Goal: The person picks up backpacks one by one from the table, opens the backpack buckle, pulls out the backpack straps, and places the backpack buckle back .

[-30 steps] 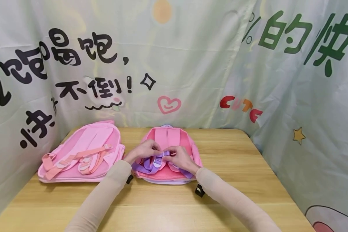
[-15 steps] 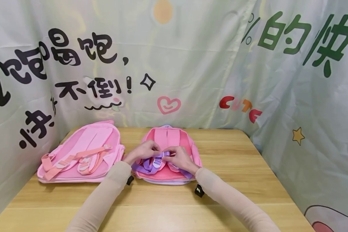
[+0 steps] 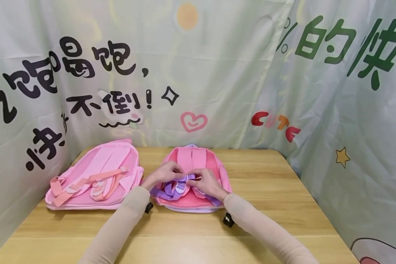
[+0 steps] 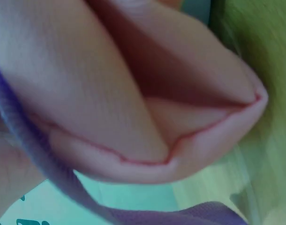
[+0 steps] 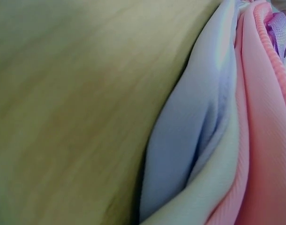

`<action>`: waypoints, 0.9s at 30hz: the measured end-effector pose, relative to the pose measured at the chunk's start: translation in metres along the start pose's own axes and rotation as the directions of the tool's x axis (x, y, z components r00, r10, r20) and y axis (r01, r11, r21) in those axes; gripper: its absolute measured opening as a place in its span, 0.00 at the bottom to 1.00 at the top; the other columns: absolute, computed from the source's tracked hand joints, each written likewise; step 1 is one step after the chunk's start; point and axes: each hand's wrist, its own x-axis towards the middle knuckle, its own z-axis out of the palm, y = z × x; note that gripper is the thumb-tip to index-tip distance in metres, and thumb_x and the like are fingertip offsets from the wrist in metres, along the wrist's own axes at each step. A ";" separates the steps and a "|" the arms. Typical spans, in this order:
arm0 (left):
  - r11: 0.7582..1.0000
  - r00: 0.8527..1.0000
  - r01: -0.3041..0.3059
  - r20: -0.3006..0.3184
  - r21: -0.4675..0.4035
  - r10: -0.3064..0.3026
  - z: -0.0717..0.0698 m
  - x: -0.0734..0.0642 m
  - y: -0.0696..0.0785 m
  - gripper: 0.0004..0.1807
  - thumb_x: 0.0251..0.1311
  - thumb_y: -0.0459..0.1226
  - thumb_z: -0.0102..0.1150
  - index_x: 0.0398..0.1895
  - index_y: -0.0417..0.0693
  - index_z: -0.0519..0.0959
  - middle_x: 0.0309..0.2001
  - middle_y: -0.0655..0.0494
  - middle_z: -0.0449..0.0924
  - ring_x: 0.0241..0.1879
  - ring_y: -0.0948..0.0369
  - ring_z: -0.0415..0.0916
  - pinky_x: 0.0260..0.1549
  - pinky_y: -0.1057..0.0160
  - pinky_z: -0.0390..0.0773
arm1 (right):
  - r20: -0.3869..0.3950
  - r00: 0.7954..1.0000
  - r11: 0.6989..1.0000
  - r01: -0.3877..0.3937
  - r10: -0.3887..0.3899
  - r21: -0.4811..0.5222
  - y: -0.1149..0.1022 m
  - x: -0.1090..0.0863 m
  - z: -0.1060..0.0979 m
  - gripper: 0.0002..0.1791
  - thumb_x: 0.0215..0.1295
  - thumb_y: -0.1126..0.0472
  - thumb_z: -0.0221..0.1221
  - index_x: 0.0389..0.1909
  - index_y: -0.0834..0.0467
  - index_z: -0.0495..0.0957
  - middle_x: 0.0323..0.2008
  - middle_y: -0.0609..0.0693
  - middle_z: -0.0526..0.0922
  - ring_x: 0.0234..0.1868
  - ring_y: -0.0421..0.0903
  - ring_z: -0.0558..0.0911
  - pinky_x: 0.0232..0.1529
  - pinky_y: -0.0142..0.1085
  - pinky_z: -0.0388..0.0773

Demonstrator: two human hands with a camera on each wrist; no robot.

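A pink backpack (image 3: 193, 156) with a lilac underside lies straps-up on the table, straight ahead. My left hand (image 3: 164, 173) pinches a purple webbing strap (image 3: 181, 179) from the left. From the right, my right hand (image 3: 207, 181) pinches the same strap beside a small white clip (image 3: 186, 178). Just below hangs a white slide buckle (image 3: 180, 187) on a looped purple strap. In the left wrist view, purple webbing (image 4: 63, 180) crosses a gaping pink fabric edge (image 4: 147, 164). The right wrist view has the bag's lilac side (image 5: 190, 122) and purple webbing (image 5: 279, 30) at top right.
A second, paler pink backpack (image 3: 99, 157) with orange straps (image 3: 109, 173) lies to the left, also straps-up. Both bags rest on a wooden table (image 3: 267, 198). Printed curtains (image 3: 217, 80) enclose the table's back and sides.
The head view has shifted slightly, so the whole scene sits a little lower. Both hands keep their pinch on the purple strap, with hardly any visible motion.
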 end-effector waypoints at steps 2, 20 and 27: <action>0.999 1.000 0.019 -0.014 -0.025 -0.020 0.002 -0.001 0.000 0.06 0.62 0.33 0.61 0.35 0.43 0.87 0.30 0.55 0.86 0.27 0.66 0.75 0.31 0.67 0.75 | -0.002 1.000 1.000 -0.004 0.004 -0.005 0.000 -0.001 0.000 0.14 0.58 0.55 0.69 0.45 0.51 0.86 0.40 0.43 0.88 0.41 0.38 0.84 0.43 0.31 0.80; 0.996 0.999 0.027 -0.027 -0.088 -0.030 0.008 -0.004 0.000 0.06 0.60 0.33 0.63 0.36 0.40 0.86 0.32 0.51 0.87 0.28 0.65 0.76 0.33 0.66 0.76 | -0.008 1.000 1.000 0.007 -0.007 0.013 0.001 -0.002 0.003 0.13 0.58 0.55 0.69 0.44 0.50 0.86 0.41 0.43 0.88 0.42 0.39 0.85 0.43 0.31 0.81; 0.993 0.997 0.058 -0.048 -0.101 -0.063 0.010 -0.003 0.001 0.05 0.60 0.32 0.62 0.35 0.41 0.86 0.31 0.53 0.86 0.28 0.64 0.76 0.32 0.67 0.75 | -0.018 1.000 1.000 0.006 -0.006 0.002 0.000 -0.001 0.002 0.13 0.57 0.55 0.70 0.43 0.50 0.86 0.40 0.43 0.88 0.41 0.40 0.85 0.41 0.30 0.81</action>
